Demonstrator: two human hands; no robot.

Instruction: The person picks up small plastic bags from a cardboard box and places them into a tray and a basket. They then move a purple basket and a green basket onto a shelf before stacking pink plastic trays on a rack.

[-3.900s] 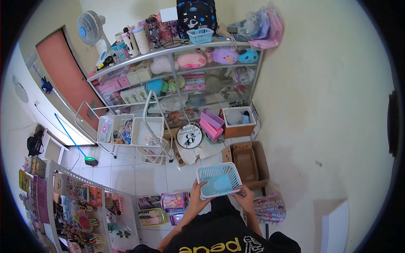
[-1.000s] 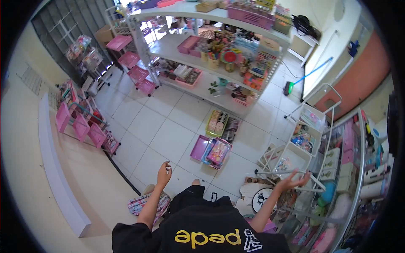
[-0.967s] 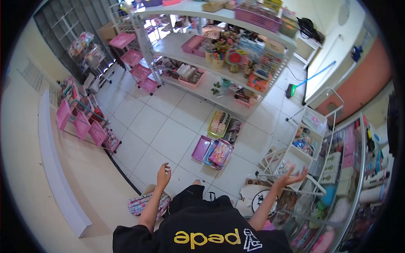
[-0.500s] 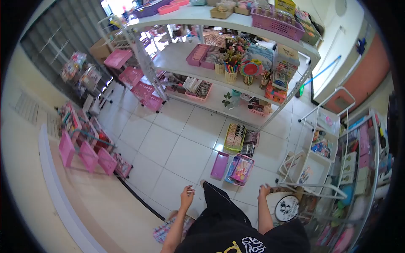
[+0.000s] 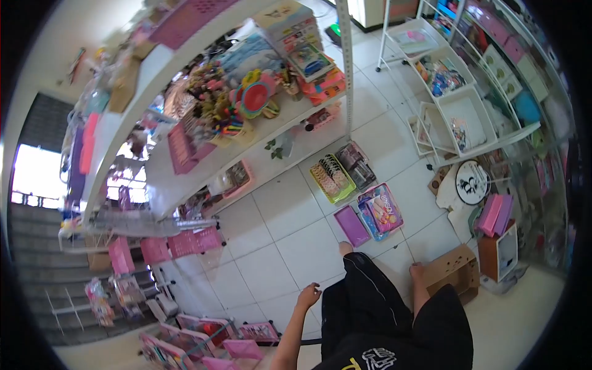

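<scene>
My left hand (image 5: 308,296) hangs at my side over the white floor tiles, fingers loosely apart, holding nothing. My right hand (image 5: 417,269) hangs low on the other side, just left of an open cardboard box (image 5: 457,275); its fingers are too small to read, and nothing shows in it. My black trouser leg (image 5: 364,290) and a bare foot (image 5: 345,248) point toward a flat pink tray (image 5: 353,226) and a pink and blue pack (image 5: 381,209) on the floor.
A long white shelf unit (image 5: 185,185) with stationery and toys runs across the left and top. A green tray (image 5: 332,179) lies below it. A white rack (image 5: 468,117), a round black-and-white sign (image 5: 472,183) and pink boxes (image 5: 495,213) stand right. Pink baskets (image 5: 185,243) hang lower left.
The blue basket I held earlier is gone from my hands. I have turned around from the glass cabinet toward the shelves; both raised arms have dropped to my sides.
</scene>
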